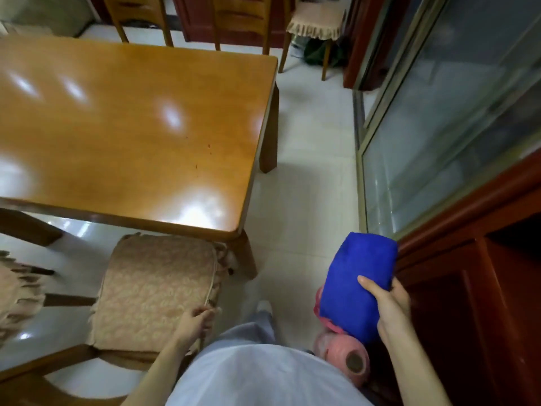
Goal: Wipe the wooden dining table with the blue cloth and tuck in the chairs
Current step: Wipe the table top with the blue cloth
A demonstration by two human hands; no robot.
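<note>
Wooden table (117, 112), right grip (388, 307) clasping blue cloth (352, 284)

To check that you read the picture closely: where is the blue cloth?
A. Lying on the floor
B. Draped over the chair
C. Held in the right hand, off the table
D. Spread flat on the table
C: the right hand grips the cloth in the air beside the table, while the left hand holds the edge of the cushion.
</note>
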